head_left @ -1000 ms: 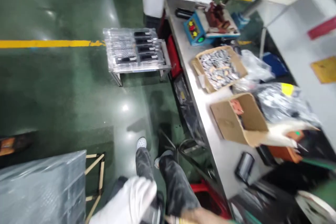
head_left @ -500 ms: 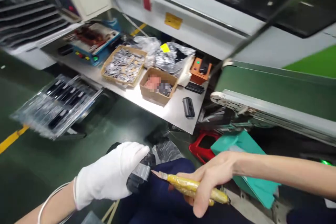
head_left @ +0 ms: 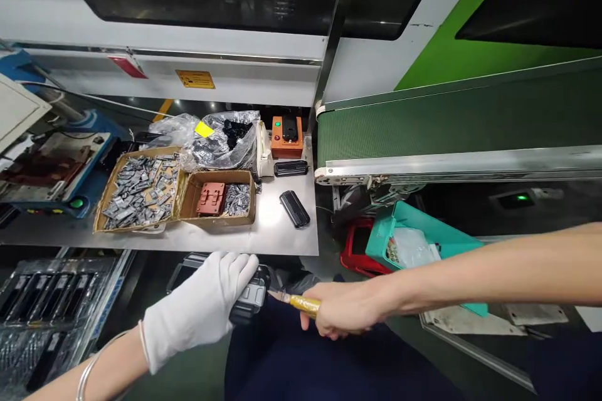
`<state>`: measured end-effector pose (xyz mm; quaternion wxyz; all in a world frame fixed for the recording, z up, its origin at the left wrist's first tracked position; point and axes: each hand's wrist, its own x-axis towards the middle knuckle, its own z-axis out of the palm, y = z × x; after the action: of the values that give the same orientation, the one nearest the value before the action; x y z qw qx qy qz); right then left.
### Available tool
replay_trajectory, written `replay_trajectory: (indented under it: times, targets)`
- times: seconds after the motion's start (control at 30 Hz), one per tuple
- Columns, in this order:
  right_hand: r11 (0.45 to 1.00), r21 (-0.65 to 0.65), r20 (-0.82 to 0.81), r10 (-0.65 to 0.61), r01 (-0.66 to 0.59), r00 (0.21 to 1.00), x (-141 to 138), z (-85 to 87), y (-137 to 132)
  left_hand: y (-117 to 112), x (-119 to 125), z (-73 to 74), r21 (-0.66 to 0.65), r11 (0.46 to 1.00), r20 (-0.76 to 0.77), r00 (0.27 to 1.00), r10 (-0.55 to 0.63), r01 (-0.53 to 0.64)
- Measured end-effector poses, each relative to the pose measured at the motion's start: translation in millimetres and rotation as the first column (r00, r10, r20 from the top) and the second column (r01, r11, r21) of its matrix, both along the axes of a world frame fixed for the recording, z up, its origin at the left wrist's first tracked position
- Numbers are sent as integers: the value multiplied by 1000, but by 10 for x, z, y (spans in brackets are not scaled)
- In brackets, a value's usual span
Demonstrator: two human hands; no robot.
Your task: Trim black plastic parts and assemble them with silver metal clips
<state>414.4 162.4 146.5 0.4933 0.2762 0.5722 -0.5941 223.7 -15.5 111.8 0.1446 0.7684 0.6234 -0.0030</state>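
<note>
First: The black part (head_left: 251, 297) is on the near side of the metal table (head_left: 286, 243), over your lap, and your left hand (head_left: 202, 301), in its white glove, has its fingers wrapped over it. That's a sound hold: you grip from the left and leave the right end bare. I can't tell whether the dark edge left of the glove belongs to it too.

Second: Your right hand (head_left: 343, 308) is bare and wrapped round a yellow-handled tool (head_left: 305, 306), its pointed tip right at that bare end. I can't tell whether the tip touches, or how its jaws stand, so look closely before you squeeze.

First: I'd have you set the tip flat along the surface. A steep angle would probably gouge the casing.

Second: And keep your left fingertips behind the tip's path; a slip would likely run that way.

First: Farther out, a second black piece (head_left: 295, 209) lies near the table's right corner, and left of it a cardboard box (head_left: 217, 221) holds a red-brown block (head_left: 211, 198) and small grey pieces (head_left: 236, 200).

Second: To your right, your forearm crosses over the teal bin (head_left: 380, 235), below the conveyor (head_left: 451, 128). Mind your elbow there; a knock could jog the tip.
</note>
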Motion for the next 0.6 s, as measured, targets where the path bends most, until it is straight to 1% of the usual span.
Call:
replay_trajectory:
  times: [0.07, 0.13, 0.17, 0.23, 0.27, 0.3, 0.33, 0.4, 0.47, 0.5, 0.53, 0.57, 0.6]
  targets:
    - [998, 61, -35, 28, -26, 999, -121, -57, 55, 166, -148, 67, -112, 994, -45, 999, -18, 13]
    - [974, 218, -136, 96, -65, 986, -260, -86, 109, 333, -318, 121, -162, 986, -95, 994, -51, 35]
    - [944, 317, -179, 152, -90, 972, -338, -88, 141, 414, -408, 139, -168, 984, -144, 986, -79, 54]
    - [842, 521, -230, 294, -138, 928, -511, -67, 221, 557, -601, 161, -172, 979, -279, 948, -154, 109]
    - [788, 596, -241, 363, -158, 900, -602, -47, 267, 616, -705, 166, -154, 978, -338, 923, -183, 137]
    - [741, 648, -245, 421, -175, 873, -694, -23, 314, 667, -815, 171, -106, 981, -374, 908, -190, 162]
    - [696, 695, -256, 474, -180, 843, -783, 4, 360, 709, -930, 174, -34, 984, -384, 907, -176, 176]
    - [592, 795, -287, 560, -133, 777, -941, 59, 443, 767, -1164, 178, 153, 973, -344, 932, -111, 173]
    - [474, 879, -293, 636, -62, 714, -1056, 105, 505, 797, -1378, 176, 318, 936, -261, 963, -64, 149]
    - [412, 911, -280, 677, -36, 680, -1090, 124, 528, 803, -1469, 171, 353, 929, -189, 981, -42, 108]
    - [355, 935, -264, 712, -9, 651, -1106, 141, 546, 804, -1546, 162, 348, 936, -92, 996, -13, 44]
    - [307, 952, -248, 737, 16, 629, -1105, 158, 558, 801, -1609, 151, 321, 946, 8, 999, 36, -37]
    - [273, 961, -244, 753, 47, 611, -1088, 175, 565, 794, -1659, 139, 284, 951, 94, 991, 97, -120]
